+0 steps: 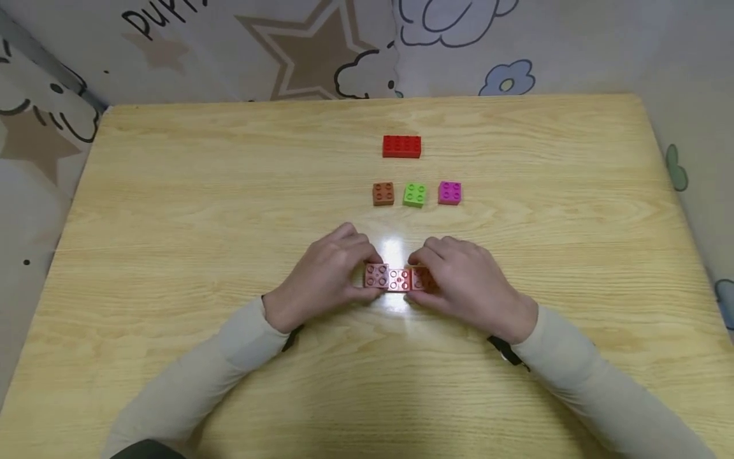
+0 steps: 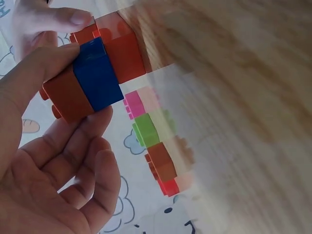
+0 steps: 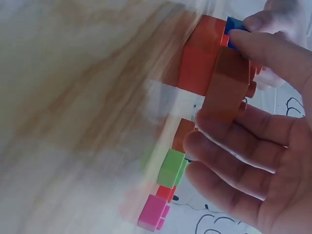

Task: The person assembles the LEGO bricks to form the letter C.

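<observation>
At mid-table, a red toy brick [image 1: 399,280] stands studs up between the two hands. My left hand [image 1: 329,268] pinches a blue brick [image 2: 98,73] with a brown brick [image 2: 68,95] stacked on top of it, thumb on one side and fingertips on the other. This pair is at the red brick's left end; whether the blue brick is fully pressed down I cannot tell. My right hand [image 1: 467,280] pinches a second brown brick [image 3: 226,85] at the right end of the red one. Its fingers partly cover that brick in the head view.
Beyond the hands, a row holds a loose brown brick [image 1: 383,194], a lime green brick [image 1: 415,195] and a magenta brick [image 1: 450,193]. Behind them lies a longer red brick [image 1: 402,146]. The wooden table [image 1: 201,191] meets a patterned wall [image 1: 218,70] at the back.
</observation>
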The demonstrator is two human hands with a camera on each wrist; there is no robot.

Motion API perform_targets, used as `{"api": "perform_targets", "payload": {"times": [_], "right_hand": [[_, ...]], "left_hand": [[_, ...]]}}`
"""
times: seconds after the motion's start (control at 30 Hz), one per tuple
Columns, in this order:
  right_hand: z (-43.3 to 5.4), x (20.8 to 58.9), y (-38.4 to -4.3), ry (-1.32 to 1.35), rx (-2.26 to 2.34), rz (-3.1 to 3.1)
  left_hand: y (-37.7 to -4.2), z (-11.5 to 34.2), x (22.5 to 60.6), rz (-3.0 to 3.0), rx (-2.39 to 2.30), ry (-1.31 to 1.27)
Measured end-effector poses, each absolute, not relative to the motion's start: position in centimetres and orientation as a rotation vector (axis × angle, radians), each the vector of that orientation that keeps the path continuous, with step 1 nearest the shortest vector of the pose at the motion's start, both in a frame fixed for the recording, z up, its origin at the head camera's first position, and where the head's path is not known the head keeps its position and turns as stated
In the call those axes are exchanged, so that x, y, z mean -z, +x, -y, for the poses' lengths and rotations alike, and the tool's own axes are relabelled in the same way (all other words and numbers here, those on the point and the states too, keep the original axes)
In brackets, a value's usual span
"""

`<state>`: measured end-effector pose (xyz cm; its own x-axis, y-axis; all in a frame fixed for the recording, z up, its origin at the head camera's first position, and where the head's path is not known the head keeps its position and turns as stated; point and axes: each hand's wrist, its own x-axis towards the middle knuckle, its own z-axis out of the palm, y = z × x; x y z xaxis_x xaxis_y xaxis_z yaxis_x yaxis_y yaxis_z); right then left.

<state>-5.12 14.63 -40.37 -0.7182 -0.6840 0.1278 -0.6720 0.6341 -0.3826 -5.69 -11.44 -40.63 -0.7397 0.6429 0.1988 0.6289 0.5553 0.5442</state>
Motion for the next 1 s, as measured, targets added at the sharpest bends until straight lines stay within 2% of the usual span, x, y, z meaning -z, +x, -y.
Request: {"api": "perform_targets", "payload": {"times": [0.47, 1.0], "right_hand": [[-14.1, 40.9, -4.3, -1.250, 0.532, -2.849], [-13.9, 40.8, -4.5, -1.294, 0.470, -2.866]], "left_hand": [[-5.7, 11.4, 39.7, -2.678, -0.843, 1.060], [-10.0, 12.1, 37.9, -2.692, -0.992, 0.810]]}}
